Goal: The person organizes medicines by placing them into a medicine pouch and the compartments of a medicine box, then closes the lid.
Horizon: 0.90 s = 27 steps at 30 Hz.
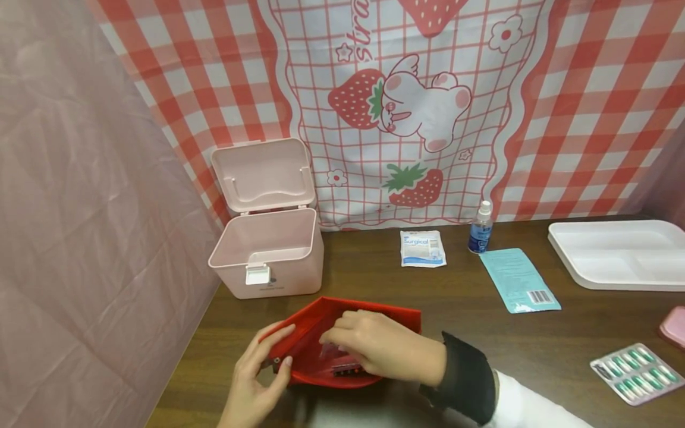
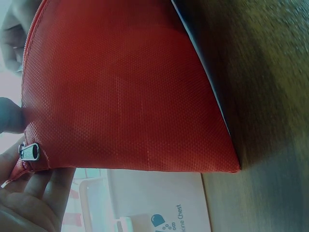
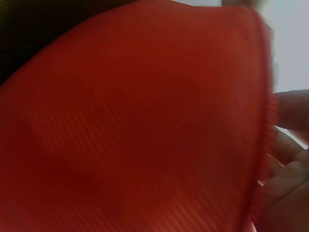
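Observation:
A red zip pouch [image 1: 305,333] stands with its mouth open at the table's near side. My left hand [image 1: 254,374] grips its left end, thumb on the near rim and fingers along the far one. In the left wrist view the metal zipper pull [image 2: 30,152] hangs by that hand's fingers. My right hand [image 1: 369,342] reaches into the pouch from the right with bent fingers; I cannot tell whether they hold anything. Below them a small dark packet [image 1: 348,370] lies inside. The red fabric [image 3: 145,121] fills most of the right wrist view.
A pink medicine box [image 1: 289,276] with raised lid stands behind the pouch. Farther right are a surgical packet [image 1: 423,248], a blue spray bottle [image 1: 480,229], a teal packet [image 1: 519,279], a white divided tray [image 1: 599,249], a capsule blister pack [image 1: 637,373] and a pink object [image 1: 675,326].

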Motion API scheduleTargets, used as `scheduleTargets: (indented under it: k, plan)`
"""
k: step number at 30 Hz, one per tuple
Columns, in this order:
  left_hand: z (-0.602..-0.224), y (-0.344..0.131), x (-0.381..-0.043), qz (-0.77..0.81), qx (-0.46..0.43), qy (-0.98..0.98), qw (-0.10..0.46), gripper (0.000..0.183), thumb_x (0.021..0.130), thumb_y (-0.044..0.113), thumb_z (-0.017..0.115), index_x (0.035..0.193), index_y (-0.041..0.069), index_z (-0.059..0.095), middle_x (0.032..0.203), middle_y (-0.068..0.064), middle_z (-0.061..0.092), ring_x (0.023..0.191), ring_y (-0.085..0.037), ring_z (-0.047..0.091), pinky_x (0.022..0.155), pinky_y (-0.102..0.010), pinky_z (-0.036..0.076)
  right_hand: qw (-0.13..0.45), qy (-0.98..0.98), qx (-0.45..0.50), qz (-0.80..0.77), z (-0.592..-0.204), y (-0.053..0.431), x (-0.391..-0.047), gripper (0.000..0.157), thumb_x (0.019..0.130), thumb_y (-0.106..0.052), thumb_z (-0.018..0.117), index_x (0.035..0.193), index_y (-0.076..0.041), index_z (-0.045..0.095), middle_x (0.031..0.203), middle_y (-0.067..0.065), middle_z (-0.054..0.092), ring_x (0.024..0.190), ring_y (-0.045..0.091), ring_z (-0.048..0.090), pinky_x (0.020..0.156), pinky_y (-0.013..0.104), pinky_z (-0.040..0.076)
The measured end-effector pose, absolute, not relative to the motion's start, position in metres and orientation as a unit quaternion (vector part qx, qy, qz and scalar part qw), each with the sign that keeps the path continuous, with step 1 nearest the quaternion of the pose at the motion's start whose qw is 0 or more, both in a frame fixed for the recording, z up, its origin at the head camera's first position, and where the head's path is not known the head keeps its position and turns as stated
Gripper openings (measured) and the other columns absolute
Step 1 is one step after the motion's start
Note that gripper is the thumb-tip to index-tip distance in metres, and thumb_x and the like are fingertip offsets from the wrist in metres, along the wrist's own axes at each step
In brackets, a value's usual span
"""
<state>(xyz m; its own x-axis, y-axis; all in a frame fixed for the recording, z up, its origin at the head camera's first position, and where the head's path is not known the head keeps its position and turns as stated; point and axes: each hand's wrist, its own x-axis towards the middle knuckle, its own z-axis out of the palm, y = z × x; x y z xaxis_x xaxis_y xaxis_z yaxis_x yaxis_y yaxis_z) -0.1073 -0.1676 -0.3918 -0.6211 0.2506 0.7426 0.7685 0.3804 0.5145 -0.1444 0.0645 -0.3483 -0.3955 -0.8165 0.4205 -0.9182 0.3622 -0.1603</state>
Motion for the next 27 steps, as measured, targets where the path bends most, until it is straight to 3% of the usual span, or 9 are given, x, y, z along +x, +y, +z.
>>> scheduleTargets:
  k: [10,27]
  plan:
    - [-0.388,-0.166,-0.106,-0.451,-0.326,-0.78,0.288,0.057,0.062,-0.023,0.062,0.116,-0.006,0.057,0.116,-0.021,0.054,0.1,-0.011,0.058,0.073,-0.015,0.051,0.103,-0.84,0.528,0.067,-0.365,0.05,-0.145,0.022,0.078,-0.01,0.068,0.097,-0.021,0.064,0.085,-0.012,0.065,0.076,0.003,0.056,0.067,0.013,0.046]
    - [-0.406,-0.173,-0.112,-0.448,-0.322,-0.786,0.279,0.06,0.062,-0.022,0.064,0.118,-0.003,0.056,0.12,-0.019,0.053,0.102,-0.011,0.057,0.073,-0.016,0.051,0.051,-0.842,0.534,0.062,-0.376,0.039,-0.149,0.018,0.079,-0.01,0.068,0.093,-0.02,0.064,0.082,-0.013,0.063,0.075,0.002,0.057,0.065,0.014,0.046]
